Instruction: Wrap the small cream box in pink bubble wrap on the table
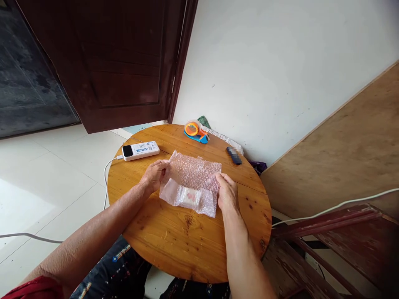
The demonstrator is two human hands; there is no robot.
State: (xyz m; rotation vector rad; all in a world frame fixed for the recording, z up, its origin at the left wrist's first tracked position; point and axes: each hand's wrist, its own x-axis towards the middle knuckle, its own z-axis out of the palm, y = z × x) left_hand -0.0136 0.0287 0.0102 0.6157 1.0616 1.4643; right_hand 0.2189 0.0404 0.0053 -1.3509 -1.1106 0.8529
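A sheet of clear bubble wrap lies on the round wooden table in front of me. On its near part rests a small whitish packet with a reddish mark, partly covered by the wrap. My left hand pinches the wrap's left edge between thumb and fingers. At the opposite edge, my right hand grips the wrap with its thumb and fingertips. What the packet contains is not clear.
Toward the back of the table stands an orange and blue tape dispenser. A white power bank with a cable sits at the left. A blurred dark object lies at the right. Behind are a dark red door and a white wall.
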